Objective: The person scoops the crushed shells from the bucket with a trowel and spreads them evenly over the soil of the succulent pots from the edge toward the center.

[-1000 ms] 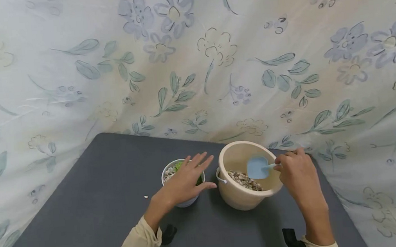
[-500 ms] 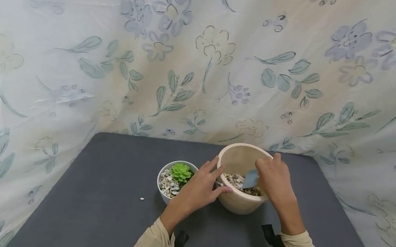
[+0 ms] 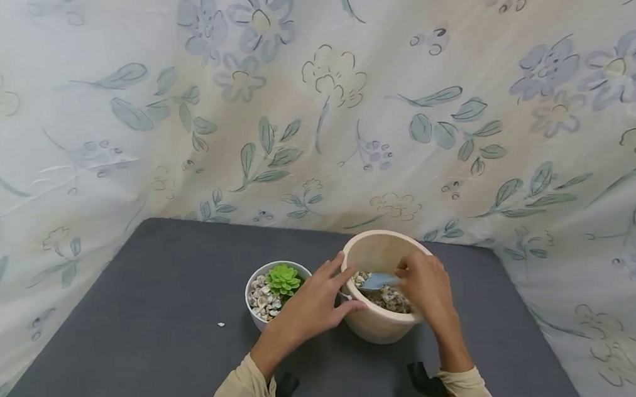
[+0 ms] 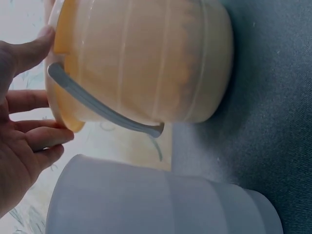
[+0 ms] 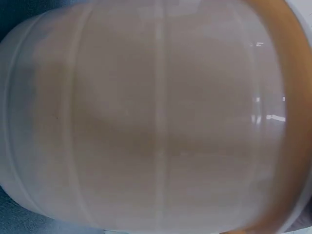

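Observation:
A cream bucket (image 3: pixel 376 331) with a pale handle stands on the dark table, holding small shell-like stones (image 3: pixel 390 299). My left hand (image 3: pixel 311 301) holds its left rim; in the left wrist view the thumb and fingers lie along the rim (image 4: pixel 61 114). My right hand (image 3: pixel 426 282) reaches over the bucket's right side and grips a small light-blue shovel (image 3: pixel 378 281), its blade down among the stones. Just left of the bucket is a white pot (image 3: pixel 253 314) with similar stones (image 3: pixel 264 298) and a green succulent (image 3: pixel 284 279), partly hidden by my left hand.
One loose stone (image 3: pixel 221 324) lies on the dark grey tabletop (image 3: pixel 155 351) left of the pot. A floral cloth (image 3: pixel 289 131) hangs behind the table. The bucket's wall (image 5: pixel 161 117) fills most of the right wrist view.
My right hand has moved left and lowered the shovel into the bucket's stones. My left hand has shifted right from over the pot onto the bucket's rim, uncovering the succulent.

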A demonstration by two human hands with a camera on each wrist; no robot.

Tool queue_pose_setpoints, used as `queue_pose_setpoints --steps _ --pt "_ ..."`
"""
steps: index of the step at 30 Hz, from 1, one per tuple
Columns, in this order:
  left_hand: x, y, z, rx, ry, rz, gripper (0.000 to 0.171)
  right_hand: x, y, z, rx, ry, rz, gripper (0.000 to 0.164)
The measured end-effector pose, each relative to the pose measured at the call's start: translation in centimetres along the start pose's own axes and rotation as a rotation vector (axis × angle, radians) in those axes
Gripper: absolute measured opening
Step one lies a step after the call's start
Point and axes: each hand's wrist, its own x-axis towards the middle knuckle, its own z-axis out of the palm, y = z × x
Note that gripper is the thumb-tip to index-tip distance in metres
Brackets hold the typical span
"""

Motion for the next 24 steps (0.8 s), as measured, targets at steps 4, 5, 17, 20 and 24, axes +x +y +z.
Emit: queue_pose_setpoints --steps 4,5,17,20,24 --pt "-0.1 -0.1 0.0 0.000 0.002 0.015 0.069 -0.7 -0.2 -0.5 0.051 0.020 0.020 0.004" --pt "-0.1 -0.1 0.0 0.001 0.006 0.019 0.068 -0.9 -0.3 -0.7 0.064 0.027 0.023 0.004" --pt "-0.6 -0.3 0.0 -0.029 0.014 0.023 0.070 -2.7 -0.6 -2.1 0.119 0.154 0.056 0.006" --pt "-0.7 -0.2 0.0 -0.035 0.011 0.020 0.071 -3.3 -0.5 -2.9 0.141 0.175 0.091 0.006" --pt "-0.9 -0.3 0.1 -0.037 0.004 0.005 0.072 -3.9 -0.3 -3.7 0.163 0.178 0.152 0.007"
